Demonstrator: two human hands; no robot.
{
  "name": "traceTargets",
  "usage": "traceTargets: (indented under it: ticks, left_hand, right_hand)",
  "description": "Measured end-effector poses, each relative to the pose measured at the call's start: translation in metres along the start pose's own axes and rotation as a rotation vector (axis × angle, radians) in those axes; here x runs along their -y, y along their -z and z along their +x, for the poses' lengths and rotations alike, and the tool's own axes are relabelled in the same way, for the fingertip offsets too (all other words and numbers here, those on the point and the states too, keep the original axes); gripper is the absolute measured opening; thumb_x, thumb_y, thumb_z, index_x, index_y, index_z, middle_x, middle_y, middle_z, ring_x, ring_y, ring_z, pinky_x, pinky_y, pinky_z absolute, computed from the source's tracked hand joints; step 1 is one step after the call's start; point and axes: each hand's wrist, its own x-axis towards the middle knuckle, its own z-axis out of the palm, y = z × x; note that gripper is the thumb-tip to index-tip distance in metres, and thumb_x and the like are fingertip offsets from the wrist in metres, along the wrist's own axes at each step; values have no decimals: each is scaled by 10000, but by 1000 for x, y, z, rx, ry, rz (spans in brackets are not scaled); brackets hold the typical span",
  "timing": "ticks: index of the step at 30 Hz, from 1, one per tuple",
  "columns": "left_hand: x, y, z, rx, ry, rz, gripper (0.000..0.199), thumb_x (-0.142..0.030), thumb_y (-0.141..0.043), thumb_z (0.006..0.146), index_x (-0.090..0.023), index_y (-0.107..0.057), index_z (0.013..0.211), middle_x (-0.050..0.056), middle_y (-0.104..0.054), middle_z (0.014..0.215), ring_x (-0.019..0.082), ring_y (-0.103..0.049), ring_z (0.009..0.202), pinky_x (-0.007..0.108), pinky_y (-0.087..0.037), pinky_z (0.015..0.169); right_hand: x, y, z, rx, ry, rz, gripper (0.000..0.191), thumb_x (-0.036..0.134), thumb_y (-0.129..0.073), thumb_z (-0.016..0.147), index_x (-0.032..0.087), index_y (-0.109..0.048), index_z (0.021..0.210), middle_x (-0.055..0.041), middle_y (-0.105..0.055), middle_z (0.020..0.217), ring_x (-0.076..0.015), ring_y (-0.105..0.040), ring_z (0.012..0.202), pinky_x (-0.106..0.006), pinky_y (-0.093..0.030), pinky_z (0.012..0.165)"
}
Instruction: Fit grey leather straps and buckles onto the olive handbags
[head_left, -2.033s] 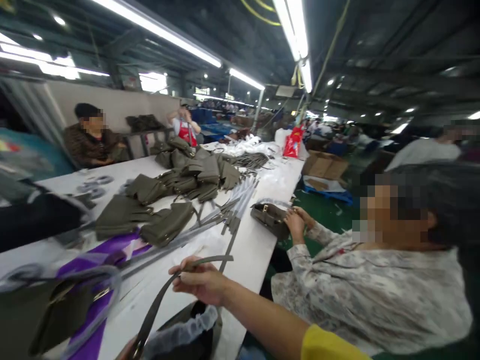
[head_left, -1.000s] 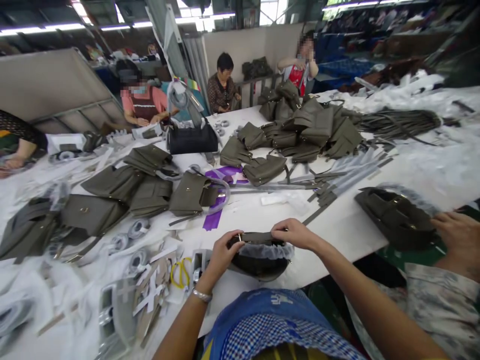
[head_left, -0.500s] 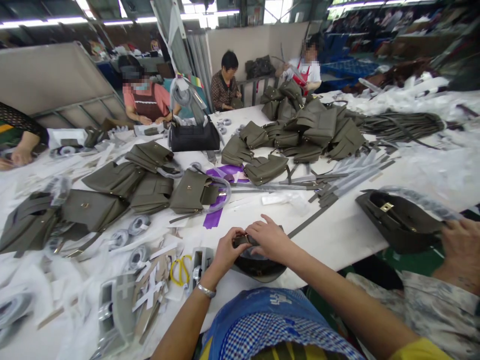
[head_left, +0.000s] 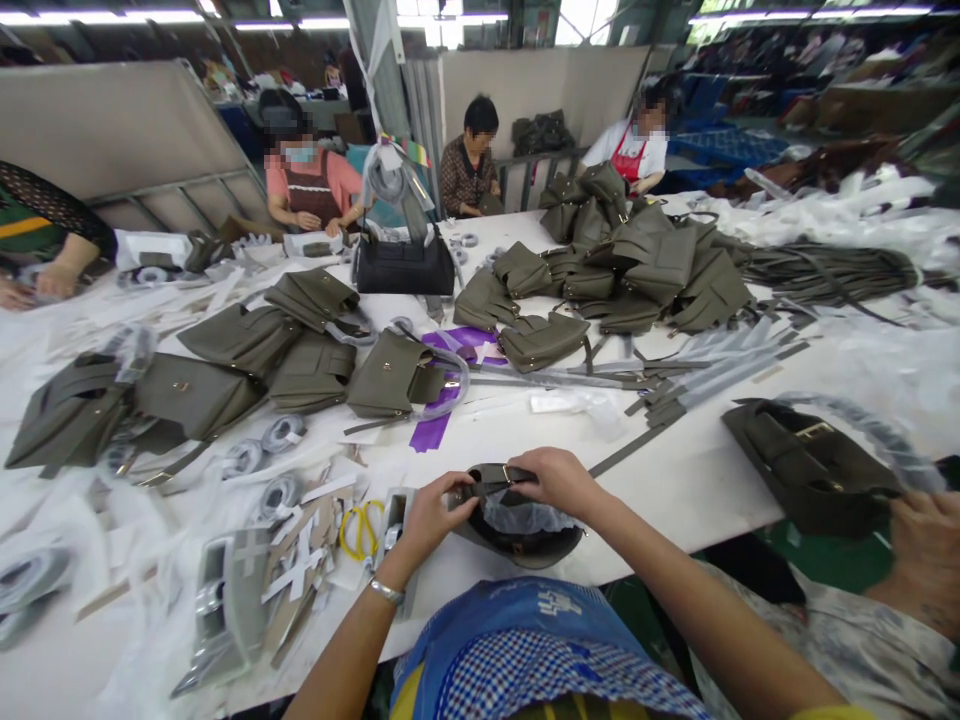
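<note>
An olive-green handbag (head_left: 525,545) lies open at the table's front edge, just before the blue apron, with clear plastic inside its mouth. Across its top runs a strap (head_left: 491,474) with a gold buckle. My left hand (head_left: 433,515) pinches the strap's left end at the side of the bag. My right hand (head_left: 556,480) has its fingers closed on the strap's other end, beside the buckle.
Yellow scissors (head_left: 361,530) and a tape dispenser (head_left: 225,600) lie left. Olive bags (head_left: 244,335) sit beyond them, with a larger pile (head_left: 645,250) at centre right. A co-worker's hand (head_left: 926,550) holds another bag (head_left: 814,465) at right. More people sit across the table.
My hands have moved apart along the strap, uncovering it and its buckle. More of the bag's mouth and inner plastic shows. The view has shifted slightly.
</note>
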Motion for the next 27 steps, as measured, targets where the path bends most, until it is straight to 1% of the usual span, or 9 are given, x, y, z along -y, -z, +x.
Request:
traceTargets:
  ticks: [4, 7, 9, 11, 13, 17, 21, 24, 27]
  left_hand:
    - [-15, -6, 4, -40, 1, -4, 345, -316, -670, 804, -232, -635, 1137, 65, -667, 1134, 221, -595, 1057, 376, -453, 958]
    - [-34, -12, 15, -88, 56, -53, 247, -351, -659, 811, -223, -684, 1021, 53, -690, 983, 207, -619, 914, 342, -483, 843]
    - [-39, -11, 21, -88, 97, -124, 178, -329, -669, 794, -210, -699, 924, 32, -688, 858, 187, -622, 811, 310, -487, 772]
    - [-34, -3, 21, -100, 154, -192, 142, -299, -678, 770, -194, -695, 864, 19, -683, 790, 174, -621, 751, 292, -487, 736]
    - [-18, 12, 16, -158, 229, -223, 135, -295, -681, 751, -180, -688, 822, 19, -687, 761, 170, -623, 722, 287, -484, 722]
    - [15, 40, 1, -301, 377, -223, 218, -348, -683, 734, -162, -688, 846, 35, -701, 785, 179, -631, 738, 292, -474, 731]
    - [18, 48, -3, -384, 370, -259, 276, -398, -660, 754, -167, -674, 904, 30, -698, 822, 173, -632, 768, 279, -477, 737]
    - [18, 54, -2, -427, 382, -228, 285, -413, -674, 732, -167, -680, 874, 25, -697, 784, 175, -631, 734, 275, -478, 711]
    - [30, 63, -7, -490, 433, -235, 310, -424, -693, 709, -164, -683, 880, 36, -705, 803, 185, -636, 749, 290, -482, 729]
  right_hand:
    - [1, -1, 0, -22, 7, 6, 242, 360, -637, 843, 262, -648, 1063, -27, -708, 984, -212, -627, 917, -270, -381, 733]
    - [7, 3, 3, -36, 44, -33, 217, 372, -637, 845, 263, -651, 1032, -29, -709, 956, -219, -618, 918, -288, -380, 778]
    - [8, 6, 5, -39, 76, -53, 208, 369, -643, 840, 259, -653, 1017, -29, -711, 954, -218, -615, 914, -298, -377, 816]
    - [6, 9, 4, -43, 75, -75, 210, 368, -649, 835, 253, -655, 1011, -28, -714, 952, -216, -616, 904, -309, -369, 858]
    - [3, 9, 3, -45, 29, -90, 210, 379, -642, 836, 255, -658, 1004, -27, -715, 944, -216, -616, 892, -314, -367, 862]
    - [1, 8, 0, -24, -39, -85, 195, 404, -597, 851, 281, -661, 988, -13, -714, 929, -219, -608, 884, -294, -369, 756]
    - [2, 11, 3, -3, -48, -95, 195, 394, -612, 825, 280, -662, 976, -13, -714, 915, -220, -612, 864, -286, -351, 695]
    - [0, 15, 3, -17, -57, -107, 204, 414, -615, 817, 285, -665, 967, -12, -714, 890, -221, -616, 849, -281, -340, 669]
    - [-1, 16, 1, -28, -74, -89, 193, 422, -610, 825, 290, -673, 950, -6, -718, 878, -217, -627, 852, -271, -338, 653]
